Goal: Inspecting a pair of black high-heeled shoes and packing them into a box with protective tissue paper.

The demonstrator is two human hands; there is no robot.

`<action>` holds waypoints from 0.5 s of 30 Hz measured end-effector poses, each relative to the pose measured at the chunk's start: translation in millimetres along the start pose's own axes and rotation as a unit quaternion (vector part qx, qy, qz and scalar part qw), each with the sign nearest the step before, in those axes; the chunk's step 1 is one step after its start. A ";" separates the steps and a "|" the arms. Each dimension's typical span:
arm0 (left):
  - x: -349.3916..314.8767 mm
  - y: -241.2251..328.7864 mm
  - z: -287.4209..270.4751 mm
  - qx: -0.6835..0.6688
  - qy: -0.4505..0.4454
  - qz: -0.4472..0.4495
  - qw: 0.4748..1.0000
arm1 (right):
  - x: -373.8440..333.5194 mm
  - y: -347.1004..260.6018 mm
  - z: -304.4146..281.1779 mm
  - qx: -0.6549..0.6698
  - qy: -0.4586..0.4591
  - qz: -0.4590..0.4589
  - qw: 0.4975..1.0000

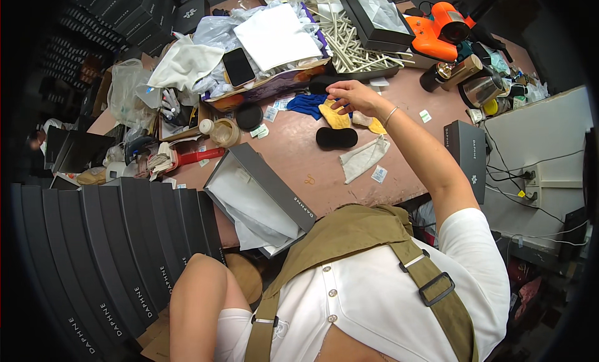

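Observation:
My right hand (pixel 359 100) is stretched over the far middle of the table. Its fingers are apart and somewhat bent, with nothing seen in them. A dark oval thing (pixel 321 83) lies by the fingertips; whether they touch it I cannot tell. Below the hand are yellow cloths (pixel 336 116) and a crumpled blue cloth (pixel 307 106). Nearer me sit a black oval pad (pixel 336 138) and a flat off-white cloth (pixel 364 158). My left arm (pixel 198 309) is bent at the lower left, its hand out of sight. An open grey shoebox (pixel 265 196) with white tissue paper leans at the table's near edge.
Stacked grey shoeboxes (pixel 118 249) crowd the left. At the back are a carton (pixel 274 82) of plastic bags with a phone (pixel 239 67) on top, many pale sticks (pixel 359 47), and an orange heat gun (pixel 444 28). Jars (pixel 221 132) stand left; cables (pixel 508 175) hang right.

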State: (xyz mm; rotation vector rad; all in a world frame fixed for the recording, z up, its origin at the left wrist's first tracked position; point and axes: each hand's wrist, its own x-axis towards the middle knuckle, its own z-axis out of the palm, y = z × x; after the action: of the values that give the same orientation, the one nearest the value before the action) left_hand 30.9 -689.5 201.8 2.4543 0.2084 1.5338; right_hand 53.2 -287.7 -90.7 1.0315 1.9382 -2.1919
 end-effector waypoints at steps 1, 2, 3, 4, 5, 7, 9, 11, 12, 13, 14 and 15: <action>4.0 1.0 0.8 0.007 0.002 0.000 1.000 | -0.7 0.5 1.8 0.002 -0.005 0.003 1.000; 6.2 1.1 1.6 0.013 0.002 0.001 1.000 | -1.7 -1.0 3.7 0.005 -0.005 0.006 1.000; 9.1 1.9 1.8 0.017 0.002 0.002 1.000 | -3.0 0.8 5.0 0.006 -0.006 0.008 1.000; 9.7 2.6 2.6 0.025 0.001 0.006 1.000 | -3.8 3.6 5.2 0.006 -0.006 0.007 1.000; 11.0 3.8 3.5 0.029 -0.001 0.007 1.000 | -5.0 5.7 5.9 0.007 -0.007 0.006 1.000; 12.0 4.9 7.4 0.039 0.002 0.012 0.999 | -10.1 12.5 6.1 0.009 -0.008 0.015 1.000; 12.6 7.4 10.9 0.049 0.006 0.018 0.999 | -13.9 20.8 8.4 0.011 -0.009 0.024 1.000; 12.0 11.4 13.3 0.063 0.009 0.026 0.998 | -17.5 26.8 10.2 0.025 -0.007 0.034 0.999; 9.7 14.8 13.1 0.070 0.013 0.032 0.997 | -22.7 29.2 11.3 0.031 -0.005 0.040 0.999; 10.3 16.8 14.9 0.078 0.014 0.035 0.996 | -26.2 31.0 13.3 0.034 -0.005 0.047 0.998; 11.4 19.1 17.2 0.085 0.018 0.038 0.995 | -31.1 32.5 13.2 0.037 -0.003 0.054 0.998; 12.1 20.4 20.8 0.093 0.021 0.043 0.995 | -35.3 35.3 11.6 0.040 -0.002 0.061 0.997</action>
State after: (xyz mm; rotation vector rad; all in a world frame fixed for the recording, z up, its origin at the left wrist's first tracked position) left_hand 54.8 -708.8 209.2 2.6064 0.2668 1.6717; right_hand 91.1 -319.5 -103.9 1.1239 1.7488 -2.2197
